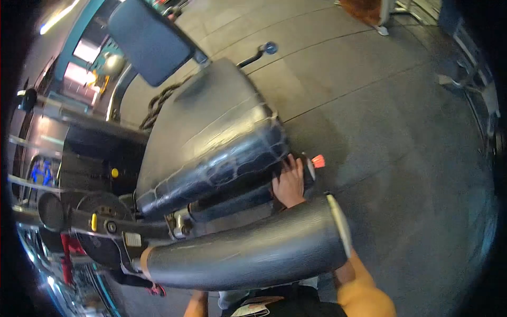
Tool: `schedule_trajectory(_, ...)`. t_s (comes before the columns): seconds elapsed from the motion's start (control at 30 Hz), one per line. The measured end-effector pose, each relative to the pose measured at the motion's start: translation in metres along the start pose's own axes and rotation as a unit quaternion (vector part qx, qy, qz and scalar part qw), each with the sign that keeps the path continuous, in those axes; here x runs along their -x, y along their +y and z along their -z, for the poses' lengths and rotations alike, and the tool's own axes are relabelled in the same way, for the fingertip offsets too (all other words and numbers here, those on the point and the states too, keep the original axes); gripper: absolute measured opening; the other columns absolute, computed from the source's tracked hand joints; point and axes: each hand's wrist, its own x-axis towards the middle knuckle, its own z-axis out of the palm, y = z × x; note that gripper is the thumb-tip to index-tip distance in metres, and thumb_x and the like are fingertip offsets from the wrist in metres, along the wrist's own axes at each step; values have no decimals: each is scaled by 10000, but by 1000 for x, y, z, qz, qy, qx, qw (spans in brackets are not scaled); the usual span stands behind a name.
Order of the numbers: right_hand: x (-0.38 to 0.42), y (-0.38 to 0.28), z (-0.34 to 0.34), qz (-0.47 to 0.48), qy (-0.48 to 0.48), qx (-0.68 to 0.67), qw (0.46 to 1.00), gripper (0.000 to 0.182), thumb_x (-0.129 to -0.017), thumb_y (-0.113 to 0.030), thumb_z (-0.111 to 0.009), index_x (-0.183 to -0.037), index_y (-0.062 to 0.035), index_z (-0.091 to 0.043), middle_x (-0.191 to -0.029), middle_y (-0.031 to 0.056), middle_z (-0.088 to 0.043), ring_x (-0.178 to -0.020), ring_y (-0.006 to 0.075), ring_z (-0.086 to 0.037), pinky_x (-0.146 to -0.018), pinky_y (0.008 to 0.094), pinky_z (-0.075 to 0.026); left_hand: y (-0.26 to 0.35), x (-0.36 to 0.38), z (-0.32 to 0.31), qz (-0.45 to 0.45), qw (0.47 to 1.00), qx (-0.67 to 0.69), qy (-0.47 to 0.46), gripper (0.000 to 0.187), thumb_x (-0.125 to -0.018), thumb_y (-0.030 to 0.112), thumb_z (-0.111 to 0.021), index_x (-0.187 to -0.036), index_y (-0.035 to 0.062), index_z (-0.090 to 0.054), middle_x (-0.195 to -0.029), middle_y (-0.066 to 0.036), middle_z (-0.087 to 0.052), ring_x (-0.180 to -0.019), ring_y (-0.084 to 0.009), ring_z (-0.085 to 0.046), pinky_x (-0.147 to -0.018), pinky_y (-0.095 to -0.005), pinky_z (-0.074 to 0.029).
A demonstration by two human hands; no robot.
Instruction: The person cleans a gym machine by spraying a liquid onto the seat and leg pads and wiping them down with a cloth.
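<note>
My right hand (289, 182) lies with fingers stretched out on the end of a dark padded roller (235, 203), just under the front edge of a seat. The black seat pad (206, 127) has cracked, worn upholstery along that edge. Closer to me, a large black roller pad (243, 253) with a pale end cap crosses the view and covers part of my right forearm. Beside my fingertips sticks out a small orange-red piece (318, 161). Only my left forearm (197, 304) shows, at the bottom; the big roller hides my left hand.
A blue backrest (150, 42) rises behind the seat. The machine's frame, with yellow knobs (94, 222), stands to the left. A bent handle (269, 48) projects beyond the seat. Dark mat flooring (391, 158) spreads to the right, with other equipment (475, 90) at the far edge.
</note>
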Motion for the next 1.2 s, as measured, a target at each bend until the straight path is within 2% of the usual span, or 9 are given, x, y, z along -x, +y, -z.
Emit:
schedule_trajectory(0.17, -14, -45, -48, -7, 118, 10, 993, 315, -818, -233, -641, -959, 44, -686, -1077, 197, -661, -1232, 415, -494, -1108, 579, -283, -18, -7, 33, -62, 998, -14, 12, 242, -905, 65, -630, -1134, -11, -615, -1061, -102, -683, -997, -199, -644, -868, -329, -511)
schedule_trajectory(0.3, 3, -31, -66, 120, 136, 11, 983, 329, -825, -226, -646, -989, 58, -678, -1128, 205, -650, -1263, 404, -481, -1130, 558, -277, -39, -30, 57, -153, 987, -34, 20, 244, -909, 71, -630, -1137, -14, -619, -1070, -108, -686, -1020, -201, -644, -879, -331, -509)
schedule_trajectory(0.53, 22, 9, -13, -67, 209, 15, 976, 358, -839, -215, -655, -1041, 80, -666, -1218, 217, -629, -1317, 385, -458, -1168, 520, -266, -57, -66, 42, -301, 952, -25, 47, 248, -915, 81, -631, -1143, -18, -625, -1086, -117, -692, -1062, -206, -643, -899, -335, -506)
schedule_trajectory(0.63, 61, -2, -58, 60, 335, -11, 940, 390, -859, -182, -668, -1109, 112, -615, -1264, 240, -601, -1338, 384, -454, -1171, 502, -272, -57, -78, 18, -332, 942, 6, 54, 224, -914, 61, -644, -1119, -23, -617, -991, -97, -683, -926, -171, -666, -806, -306, -527)
schedule_trajectory(0.77, 136, -4, -115, 108, 298, -117, 941, 321, -872, -210, -693, -1054, 49, -640, -1215, 233, -608, -1250, 389, -527, -1068, 469, -406, -61, -83, -8, -359, 930, 48, 63, 212, -909, 77, -663, -1094, -10, -608, -1011, -90, -653, -871, -163, -681, -771, -298, -535)
schedule_trajectory(0.87, 162, -8, -91, -274, 206, -375, 861, 368, -979, -312, -606, -1072, 43, -627, -1125, 224, -643, -1074, 376, -609, -925, 418, -473, -59, -99, -25, -427, 899, 81, 61, 215, -915, 128, -658, -1071, 7, -573, -1000, -88, -611, -824, -157, -642, -743, -289, -507)
schedule_trajectory(0.93, 165, 22, -99, -347, 311, -495, 733, 443, -1017, -386, -551, -1105, 43, -616, -1063, 181, -663, -953, 291, -629, -861, 387, -477, -56, -111, -30, -466, 880, 18, 86, 216, -913, 150, -658, -1048, 9, -567, -963, -83, -606, -804, -151, -615, -726, -289, -491)
schedule_trajectory(1.03, 173, 16, -80, -294, 452, -662, 520, 392, -1010, -343, -583, -1132, 27, -626, -1053, 94, -662, -934, 183, -624, -839, 339, -492, -45, -103, -44, -433, 895, 63, 85, 163, -911, 147, -649, -961, 5, -585, -886, -71, -595, -772, -144, -574, -695, -284, -466)
schedule_trajectory(1.2, 182, 21, -52, -295, 482, -672, 478, 363, -994, -293, -611, -1165, 26, -596, -1074, 106, -661, -936, 211, -648, -827, 359, -525, -38, -126, -58, -446, 889, 3, 108, 167, -914, 163, -639, -903, 0, -602, -844, -70, -596, -740, -144, -573, -658, -295, -454)
